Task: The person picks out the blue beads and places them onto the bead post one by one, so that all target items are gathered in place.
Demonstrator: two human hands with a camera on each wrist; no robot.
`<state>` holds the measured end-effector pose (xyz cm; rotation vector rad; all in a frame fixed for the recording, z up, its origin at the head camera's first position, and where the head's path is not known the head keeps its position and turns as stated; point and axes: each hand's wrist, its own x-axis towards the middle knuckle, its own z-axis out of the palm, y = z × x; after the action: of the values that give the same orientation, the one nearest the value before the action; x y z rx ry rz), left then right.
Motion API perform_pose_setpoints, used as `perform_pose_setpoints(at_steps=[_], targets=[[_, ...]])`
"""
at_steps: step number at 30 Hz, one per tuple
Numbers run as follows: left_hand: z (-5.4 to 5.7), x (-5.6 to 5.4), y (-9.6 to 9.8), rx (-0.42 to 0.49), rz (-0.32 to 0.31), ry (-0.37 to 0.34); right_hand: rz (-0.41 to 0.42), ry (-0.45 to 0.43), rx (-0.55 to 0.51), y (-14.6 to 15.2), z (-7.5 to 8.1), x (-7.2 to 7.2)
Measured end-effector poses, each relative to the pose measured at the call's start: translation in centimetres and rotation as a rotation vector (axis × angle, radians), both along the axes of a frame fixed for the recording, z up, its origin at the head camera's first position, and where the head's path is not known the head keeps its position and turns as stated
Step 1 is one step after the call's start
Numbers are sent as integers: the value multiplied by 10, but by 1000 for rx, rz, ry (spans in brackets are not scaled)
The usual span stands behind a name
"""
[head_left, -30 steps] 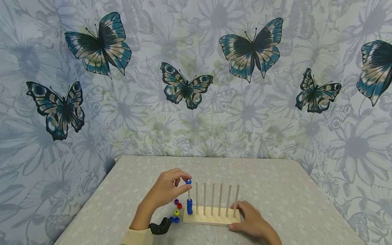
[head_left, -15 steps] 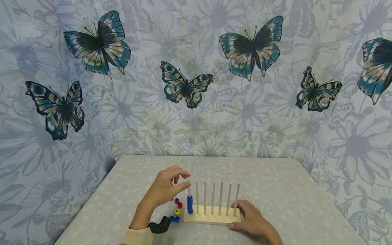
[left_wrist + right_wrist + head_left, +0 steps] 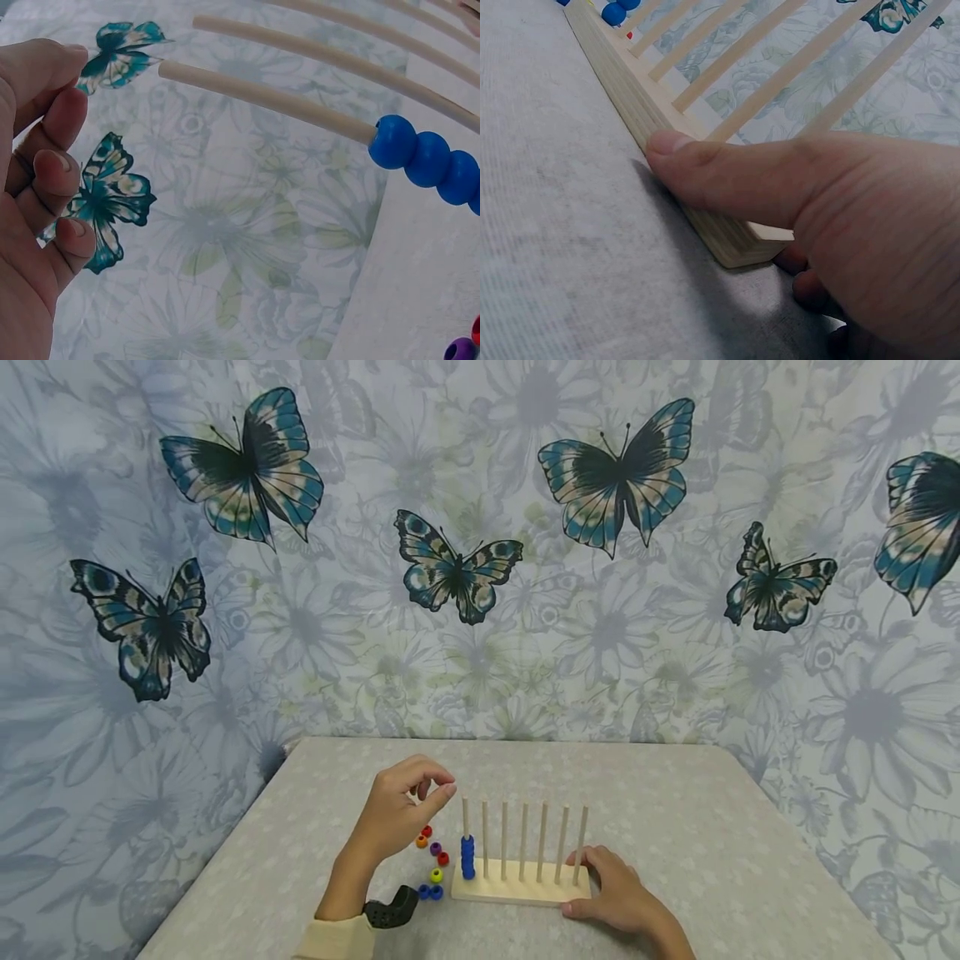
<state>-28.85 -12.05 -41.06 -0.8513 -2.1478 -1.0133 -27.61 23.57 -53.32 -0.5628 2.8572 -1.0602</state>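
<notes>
A light wooden stand with a row of upright pegs sits on the table. A stack of blue beads is threaded low on its leftmost peg; the other pegs carry none. My left hand hovers up and to the left of that peg's tip. Its fingers are loosely bent, with nothing between them in the left wrist view. My right hand grips the right end of the base, thumb along the front edge and the fingers behind, partly hidden.
Left of the stand lie several loose beads: two blue beads, a yellow bead, two red ones, a purple bead and an orange bead. A patterned butterfly wall covering rises behind the table.
A blue bead at the peg's top has dropped onto the stack. My left hand has let go and moved up and left, uncovering a red and an orange bead. My right hand stays put.
</notes>
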Motion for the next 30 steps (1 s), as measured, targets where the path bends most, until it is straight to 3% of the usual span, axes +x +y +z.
perform_pose_setpoints(at_steps=[11, 19, 30], targets=[[-10, 8, -7, 3, 12, -42, -16, -30, 1, -1, -3, 7], [-12, 14, -22, -1, 73, -63, -5, -18, -9, -3, -4, 5], [-32, 22, -34, 43, 163, -165, 2, -10, -22, -1, -1, 2]])
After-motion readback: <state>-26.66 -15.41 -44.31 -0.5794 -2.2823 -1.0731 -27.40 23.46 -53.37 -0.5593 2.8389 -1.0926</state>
